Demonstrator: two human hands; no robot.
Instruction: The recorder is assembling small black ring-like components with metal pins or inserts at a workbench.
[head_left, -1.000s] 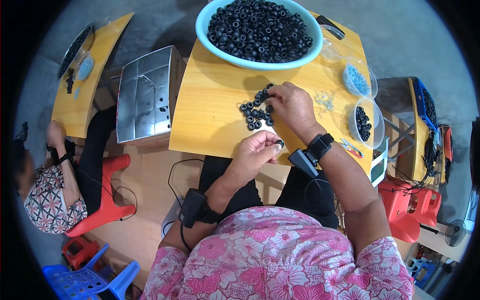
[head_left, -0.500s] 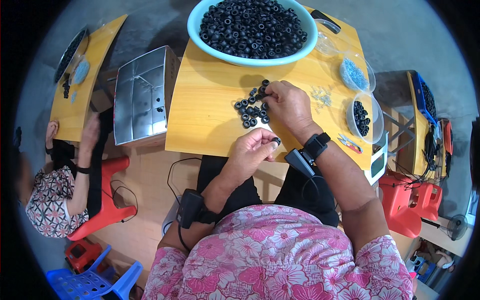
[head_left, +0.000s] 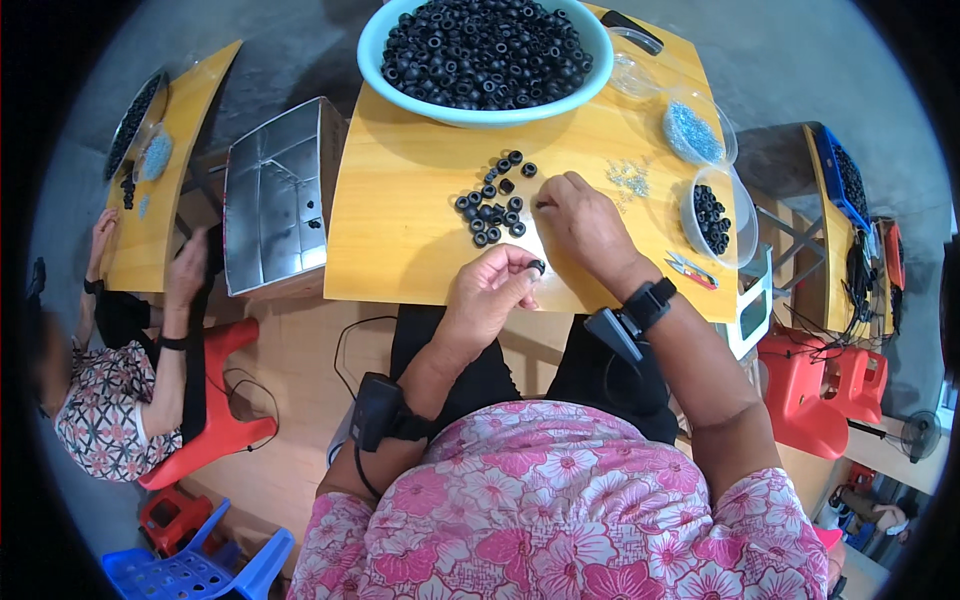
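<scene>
Above the table's near edge, my left hand (head_left: 487, 298) is closed, pinching a small black ring-shaped part (head_left: 537, 267) between thumb and fingertips. My right hand (head_left: 592, 228) rests low over the tabletop to its right, fingers curled and pressed together. A dark bit shows at those fingertips, too small to name. Just left of the right hand lies a loose cluster of black ring-shaped parts (head_left: 486, 212), some with their holes facing up. A small pile of tiny clear pieces (head_left: 628, 178) is scattered beyond the right hand.
A light blue basin (head_left: 485, 117) heaped with black parts stands at the far edge of the yellow table (head_left: 390, 220). On the right are a tub of light blue pieces (head_left: 692, 132), a tub of black parts (head_left: 712, 220) and thread snips (head_left: 692, 272). Another person (head_left: 120, 390) sits left.
My right hand has drawn back from the black cluster, leaving a gap between them. The left hand still pinches its black part. The whole view has shifted slightly.
</scene>
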